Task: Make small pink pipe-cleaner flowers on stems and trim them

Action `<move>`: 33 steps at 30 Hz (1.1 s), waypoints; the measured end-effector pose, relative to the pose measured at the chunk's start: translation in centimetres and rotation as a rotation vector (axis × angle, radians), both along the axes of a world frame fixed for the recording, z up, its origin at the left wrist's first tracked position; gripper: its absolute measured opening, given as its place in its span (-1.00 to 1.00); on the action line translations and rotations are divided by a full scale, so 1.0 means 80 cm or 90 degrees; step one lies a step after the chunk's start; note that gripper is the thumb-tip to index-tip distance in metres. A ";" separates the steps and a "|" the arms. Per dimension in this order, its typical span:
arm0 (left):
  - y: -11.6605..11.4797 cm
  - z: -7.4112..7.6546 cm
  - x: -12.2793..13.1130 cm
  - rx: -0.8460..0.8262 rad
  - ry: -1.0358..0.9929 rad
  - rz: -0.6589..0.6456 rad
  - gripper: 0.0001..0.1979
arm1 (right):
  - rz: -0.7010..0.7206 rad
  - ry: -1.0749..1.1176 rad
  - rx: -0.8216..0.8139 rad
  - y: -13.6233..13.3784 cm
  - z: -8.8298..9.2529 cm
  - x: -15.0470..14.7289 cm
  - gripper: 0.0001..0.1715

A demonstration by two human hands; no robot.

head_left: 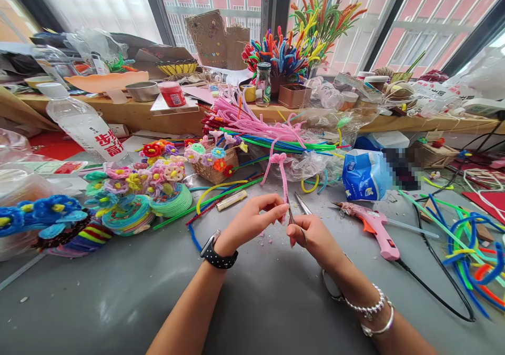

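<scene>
My left hand (pixel 252 221) pinches the lower end of a pink pipe-cleaner stem (pixel 282 179) that rises to a small looped pink flower (pixel 277 158). My right hand (pixel 313 234) is closed on a pair of small metal scissors (pixel 296 210), their open blades at the stem's base beside my left fingertips. Pink fluff scraps (pixel 263 235) lie on the grey table (pixel 118 292) under the hands. A black watch is on my left wrist; silver bracelets are on my right.
A pink glue gun (pixel 374 226) with a black cord (pixel 434 292) lies right of my hands. Finished pipe-cleaner flowers (pixel 138 186) crowd the left, a tissue pack (pixel 365 175) and loose pipe cleaners (pixel 473 250) the right. A plastic bottle (pixel 82 123) stands at left. A cluttered shelf runs behind.
</scene>
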State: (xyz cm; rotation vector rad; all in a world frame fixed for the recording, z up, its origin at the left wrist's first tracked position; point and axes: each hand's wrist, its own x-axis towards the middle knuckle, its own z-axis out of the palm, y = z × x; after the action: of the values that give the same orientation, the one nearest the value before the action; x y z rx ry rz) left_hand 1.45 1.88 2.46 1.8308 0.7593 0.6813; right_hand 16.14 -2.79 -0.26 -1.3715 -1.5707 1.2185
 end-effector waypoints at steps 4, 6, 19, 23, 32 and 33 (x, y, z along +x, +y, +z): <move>-0.001 -0.001 0.002 0.007 -0.001 0.021 -0.75 | -0.016 -0.024 0.013 0.001 -0.003 -0.001 -0.32; -0.001 -0.001 0.004 0.006 -0.003 0.022 -0.76 | -0.011 -0.026 0.018 0.002 -0.005 0.000 -0.31; -0.002 0.001 0.004 0.032 0.045 0.009 -0.77 | 0.016 0.059 -0.040 0.002 -0.006 0.004 -0.35; -0.002 0.002 0.004 0.031 0.046 0.010 -0.78 | 0.018 0.082 -0.049 0.001 -0.008 0.002 -0.33; -0.002 0.001 0.002 0.021 0.049 -0.031 -0.78 | 0.079 0.113 -0.047 0.003 -0.006 0.012 -0.32; -0.002 0.001 0.002 0.021 0.048 -0.028 -0.78 | 0.067 0.106 -0.043 0.003 -0.005 0.012 -0.34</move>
State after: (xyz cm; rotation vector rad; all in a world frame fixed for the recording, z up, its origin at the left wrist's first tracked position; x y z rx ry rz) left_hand 1.57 1.72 2.52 1.9060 0.7589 0.6033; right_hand 17.08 -2.57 -0.69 -1.2083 -1.5122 1.4224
